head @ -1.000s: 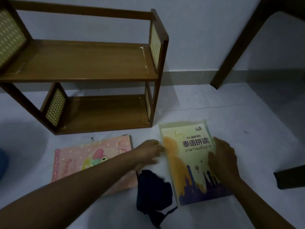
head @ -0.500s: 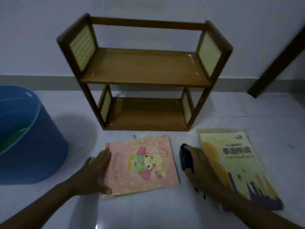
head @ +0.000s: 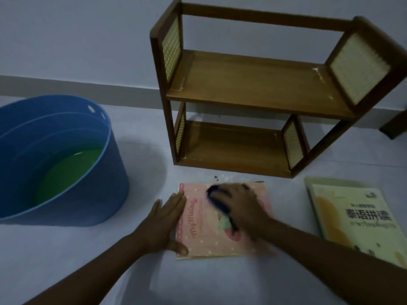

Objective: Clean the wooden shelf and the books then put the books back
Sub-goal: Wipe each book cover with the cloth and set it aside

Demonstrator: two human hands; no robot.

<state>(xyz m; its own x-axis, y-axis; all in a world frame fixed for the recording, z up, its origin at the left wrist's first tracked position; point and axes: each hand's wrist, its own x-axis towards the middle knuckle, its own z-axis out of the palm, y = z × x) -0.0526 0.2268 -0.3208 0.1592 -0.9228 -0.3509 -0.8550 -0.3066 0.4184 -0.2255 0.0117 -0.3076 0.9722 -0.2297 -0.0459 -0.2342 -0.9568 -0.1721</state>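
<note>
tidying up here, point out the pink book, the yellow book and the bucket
pink book (head: 199,230): head view, left part of cover
yellow book (head: 343,219): head view, middle of cover
bucket (head: 105,186): head view, outer wall

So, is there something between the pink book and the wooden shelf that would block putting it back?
Nothing visible blocks it. The floor between the pink book and the wooden shelf is bare except some tiny dark specks, and both shelf boards are empty.

Your pink book (head: 199,225) flat under both hands, yellow book (head: 361,219) flat right of them, empty wooden shelf (head: 259,89) upright beyond, dark cloth (head: 217,200) under your right hand (head: 240,208)
</note>
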